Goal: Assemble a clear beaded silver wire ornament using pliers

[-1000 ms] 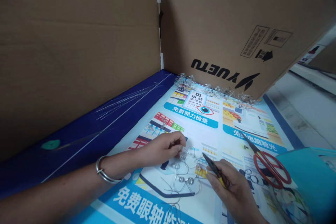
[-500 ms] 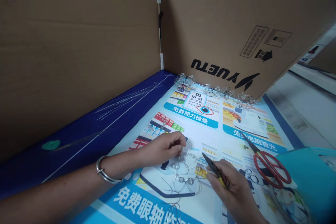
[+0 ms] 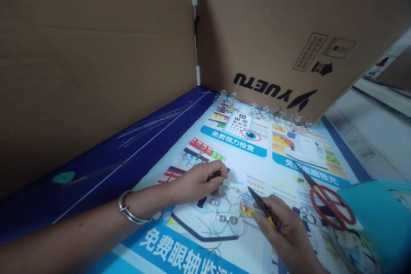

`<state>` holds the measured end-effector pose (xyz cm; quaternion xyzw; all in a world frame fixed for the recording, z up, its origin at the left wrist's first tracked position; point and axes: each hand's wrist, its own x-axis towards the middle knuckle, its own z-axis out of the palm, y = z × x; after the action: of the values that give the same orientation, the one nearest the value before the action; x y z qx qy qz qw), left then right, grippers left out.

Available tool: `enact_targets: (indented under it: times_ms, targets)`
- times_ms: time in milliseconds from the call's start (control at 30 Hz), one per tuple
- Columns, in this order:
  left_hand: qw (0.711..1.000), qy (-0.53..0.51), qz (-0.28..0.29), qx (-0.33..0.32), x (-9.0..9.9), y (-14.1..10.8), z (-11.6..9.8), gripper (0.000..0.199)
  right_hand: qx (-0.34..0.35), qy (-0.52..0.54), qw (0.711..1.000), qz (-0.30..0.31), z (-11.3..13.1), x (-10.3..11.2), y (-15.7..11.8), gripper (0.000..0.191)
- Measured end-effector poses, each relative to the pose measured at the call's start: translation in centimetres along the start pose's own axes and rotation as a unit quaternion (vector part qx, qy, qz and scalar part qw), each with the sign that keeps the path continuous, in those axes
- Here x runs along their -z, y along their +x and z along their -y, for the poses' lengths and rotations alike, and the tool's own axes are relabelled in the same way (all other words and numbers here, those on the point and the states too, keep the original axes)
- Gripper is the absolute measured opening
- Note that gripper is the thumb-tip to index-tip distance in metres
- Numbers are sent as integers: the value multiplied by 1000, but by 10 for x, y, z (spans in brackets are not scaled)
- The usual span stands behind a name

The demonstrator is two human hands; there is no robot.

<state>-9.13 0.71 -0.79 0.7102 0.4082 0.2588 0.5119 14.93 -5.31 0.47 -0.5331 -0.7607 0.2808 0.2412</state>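
My left hand [image 3: 210,180] is closed in a pinch at the upper left end of a looped piece of thin wire strung with clear beads [image 3: 233,220]. What exactly its fingertips hold is too small to be sure, but the wire runs from them. In my right hand [image 3: 282,227] is a pair of pliers [image 3: 261,203] with dark jaws and yellow-and-black handles. The jaw tips point up and left, beside the beaded wire, and appear closed. Loose wire ends [image 3: 212,259] spread over the printed sheet [image 3: 247,248] below the beads.
Red-handled scissors [image 3: 332,206] lie right of the pliers, near a turquoise item [image 3: 374,209] and a coil of wire [image 3: 342,244]. A row of wire-and-bead pieces [image 3: 266,113] lines the foot of the cardboard wall [image 3: 257,30]. Straight wires [image 3: 154,124] rest on the blue surface.
Almost nothing differs. Both hands keep their places and grips; the beads have shifted only very slightly.
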Motion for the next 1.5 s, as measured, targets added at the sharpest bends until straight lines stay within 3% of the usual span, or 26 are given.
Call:
enact_targets:
  times_ms: [233,1500]
  targets:
    - [999,38,-15,-30,2,0,-4,10,-10,3,1000,-12,1,0,0,17]
    - [999,22,-13,-28,1,2,0,9,-7,11,1000,-19,0,0,-1,16]
